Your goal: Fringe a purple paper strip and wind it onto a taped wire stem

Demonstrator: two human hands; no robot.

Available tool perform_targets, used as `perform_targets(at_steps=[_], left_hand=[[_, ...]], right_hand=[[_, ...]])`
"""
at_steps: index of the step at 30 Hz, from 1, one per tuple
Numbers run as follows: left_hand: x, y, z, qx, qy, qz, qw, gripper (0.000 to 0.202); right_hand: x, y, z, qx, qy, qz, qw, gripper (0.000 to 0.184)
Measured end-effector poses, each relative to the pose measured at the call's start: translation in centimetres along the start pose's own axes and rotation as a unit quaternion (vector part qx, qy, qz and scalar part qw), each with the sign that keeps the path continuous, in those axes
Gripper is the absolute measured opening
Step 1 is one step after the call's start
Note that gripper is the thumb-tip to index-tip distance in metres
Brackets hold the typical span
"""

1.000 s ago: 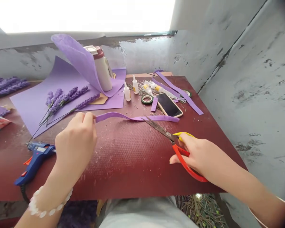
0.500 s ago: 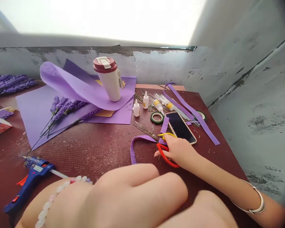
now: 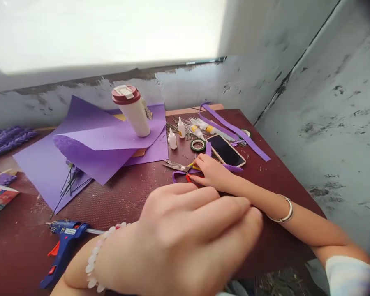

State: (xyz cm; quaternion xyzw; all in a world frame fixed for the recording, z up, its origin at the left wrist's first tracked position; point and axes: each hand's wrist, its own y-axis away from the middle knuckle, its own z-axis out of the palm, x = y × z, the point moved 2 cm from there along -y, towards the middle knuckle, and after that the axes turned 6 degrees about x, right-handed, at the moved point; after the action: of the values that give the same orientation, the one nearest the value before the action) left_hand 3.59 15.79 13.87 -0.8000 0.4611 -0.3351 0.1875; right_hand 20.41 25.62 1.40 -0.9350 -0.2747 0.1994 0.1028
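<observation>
My left hand [image 3: 179, 234], wearing a beaded bracelet, fills the front of the view close to the camera. Its fingers are curled and pressed together; whatever may be in them is hidden. Farther back, my right hand [image 3: 214, 172], with a silver bangle on the wrist, rests low over the table, fingers around the handles of the scissors [image 3: 177, 165]. The scissors' handles are yellow and red, and their blades point left. A purple strip [image 3: 180, 174] curves beside the scissors, partly covered by the hand. A phone [image 3: 225, 151] lies just behind the right hand.
A blue glue gun [image 3: 64, 246] lies at the left. A lidded cup [image 3: 134, 113] stands on purple sheets [image 3: 37, 168]. Small glue bottles [image 3: 172, 139], a green tape roll [image 3: 198, 145], thin wires and a long purple strip [image 3: 237, 131] lie toward the back.
The raised purple sheet has flopped down over the lavender stems. The scissors' blades have swung to point more level. My left hand shows more fully, and the camera view has shifted and tilted.
</observation>
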Motion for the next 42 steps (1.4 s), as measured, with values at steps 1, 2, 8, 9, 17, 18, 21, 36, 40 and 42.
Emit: perform_targets(at_steps=[1, 2, 8, 9, 17, 18, 21, 36, 40, 42], left_hand=[[0.4, -1.5, 0.1, -0.029, -0.025, 0.068, 0.997, 0.024], [0.5, -2.6, 0.4, -0.019, -0.054, 0.098, 0.994, 0.027], [-3.9, -3.6, 6.0, 0.038, -0.169, 0.067, 0.983, 0.029], [-4.7, -3.4, 6.6, 0.04, -0.176, 0.055, 0.982, 0.03], [-7.9, -3.4, 6.8, -0.177, -0.205, -0.102, 0.957, 0.013], [-7.9, -3.4, 6.7, -0.203, -0.215, -0.107, 0.949, 0.014], [-7.8, -3.4, 6.4, -0.241, -0.206, -0.101, 0.943, 0.021], [-8.9, -3.3, 5.4, 0.043, -0.198, -0.101, 0.974, 0.027], [-8.9, -3.3, 5.8, 0.012, -0.18, -0.063, 0.982, 0.03], [-8.6, -3.2, 5.9, -0.009, -0.192, -0.031, 0.981, 0.031]], right_hand=[[0.1, 0.1, -0.3, 0.025, -0.028, 0.003, 0.999, 0.021], [0.3, 0.3, -0.6, 0.055, -0.057, 0.007, 0.997, 0.016], [2.7, 1.2, -0.8, 0.103, -0.124, 0.029, 0.986, 0.018], [3.3, 1.2, -0.9, 0.109, -0.133, 0.04, 0.984, 0.018], [8.5, -0.9, -2.0, 0.208, -0.158, 0.152, 0.953, 0.02], [9.0, -1.4, -2.5, 0.214, -0.157, 0.169, 0.949, 0.02], [10.3, -3.6, -4.3, 0.212, -0.139, 0.203, 0.946, 0.017], [14.9, -9.8, -1.2, 0.117, 0.065, 0.193, 0.972, 0.041], [15.7, -9.5, -1.3, 0.109, 0.11, 0.192, 0.969, 0.032], [15.7, -9.5, -1.5, 0.125, 0.137, 0.189, 0.964, 0.034]])
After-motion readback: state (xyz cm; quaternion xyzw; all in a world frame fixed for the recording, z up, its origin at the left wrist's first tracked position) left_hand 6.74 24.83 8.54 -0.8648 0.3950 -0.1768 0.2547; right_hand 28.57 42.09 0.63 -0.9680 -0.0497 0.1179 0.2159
